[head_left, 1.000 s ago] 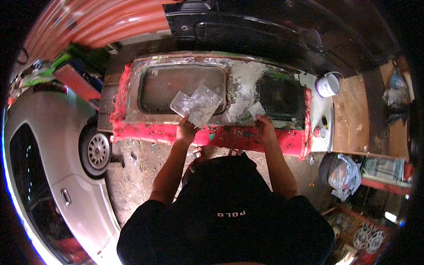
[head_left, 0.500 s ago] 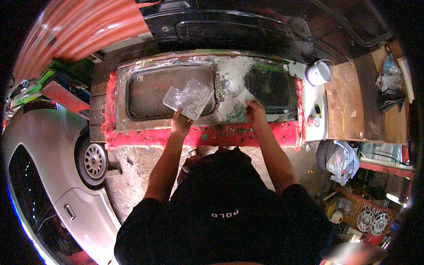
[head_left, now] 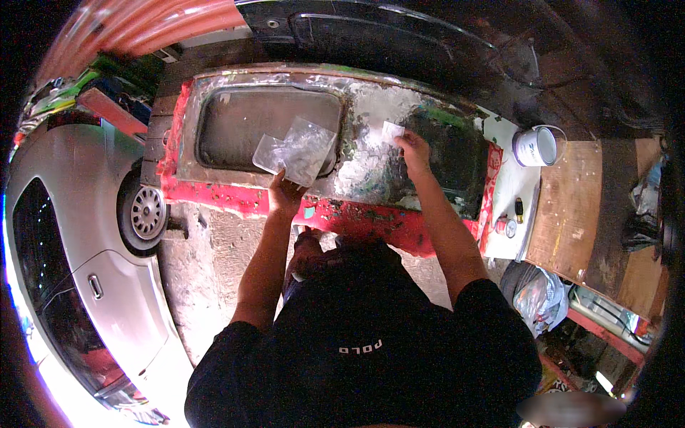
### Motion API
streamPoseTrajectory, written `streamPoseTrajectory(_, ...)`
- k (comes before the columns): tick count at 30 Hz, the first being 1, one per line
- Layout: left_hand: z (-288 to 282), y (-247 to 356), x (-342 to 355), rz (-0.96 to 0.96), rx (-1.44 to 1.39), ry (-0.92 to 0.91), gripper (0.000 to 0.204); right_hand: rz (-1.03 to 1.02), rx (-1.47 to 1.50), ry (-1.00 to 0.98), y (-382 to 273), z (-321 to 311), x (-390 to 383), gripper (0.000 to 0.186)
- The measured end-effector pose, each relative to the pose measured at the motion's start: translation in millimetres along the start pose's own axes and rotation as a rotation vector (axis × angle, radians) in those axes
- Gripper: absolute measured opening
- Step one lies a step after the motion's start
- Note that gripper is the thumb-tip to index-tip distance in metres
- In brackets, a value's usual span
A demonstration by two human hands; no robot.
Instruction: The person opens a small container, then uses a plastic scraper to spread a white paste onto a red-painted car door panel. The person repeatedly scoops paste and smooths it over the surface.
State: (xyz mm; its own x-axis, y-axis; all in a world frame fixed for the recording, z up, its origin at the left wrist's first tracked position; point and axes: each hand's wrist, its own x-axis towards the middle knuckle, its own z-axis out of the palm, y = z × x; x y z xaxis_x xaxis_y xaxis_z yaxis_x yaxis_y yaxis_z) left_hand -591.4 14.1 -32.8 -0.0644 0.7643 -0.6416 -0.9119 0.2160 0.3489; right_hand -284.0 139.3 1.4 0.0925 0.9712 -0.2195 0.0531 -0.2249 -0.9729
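Clear plastic (head_left: 303,151) in left hand (head_left: 285,195) — 1 white card (head_left: 390,131) in right hand (head_left: 414,153)

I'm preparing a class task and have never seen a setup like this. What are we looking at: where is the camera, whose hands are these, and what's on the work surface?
There is no machine here: one person works with bare hands. The view comes from the left of two wide cameras worn on the head, looking down, so straight edges bend.

The left hand holds a clear, smeared sheet; whether it is one piece or two is hard to tell. The right hand pinches a small pale flat piece over a large worn panel.

The panel lies on red cloth. Beyond its right end are a white bucket, a small dark bottle and a small can.
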Motion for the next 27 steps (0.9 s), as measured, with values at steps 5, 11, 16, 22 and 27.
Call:
streamPoseTrajectory(5,3.3,-10.7,-1.1,0.017,0.000,0.061,0.047,-0.042,-0.096,-0.102,31.1,-3.9,9.2,0.015)
streamPoseTrajectory(11,11.9,-17.6,3.9,0.046,0.003,0.028,0.046,-0.260,-0.672,-0.049,35.8,3.8,7.4,0.023)
streamPoseTrajectory(16,4.6,-15.0,8.5,0.022,-0.022,0.018,0.046,-0.636,-0.831,-0.114,18.8,12.0,-5.8,0.025)
streamPoseTrajectory(22,10.6,-3.9,4.8,-0.010,0.014,0.028,0.045,-0.831,-1.107,-0.168,31.7,13.0,-8.6,0.030)
streamPoseTrajectory(27,13.1,5.7,6.2,-0.035,0.032,-0.057,0.047,-0.761,-1.334,-0.218,50.4,20.5,-15.7,0.030)
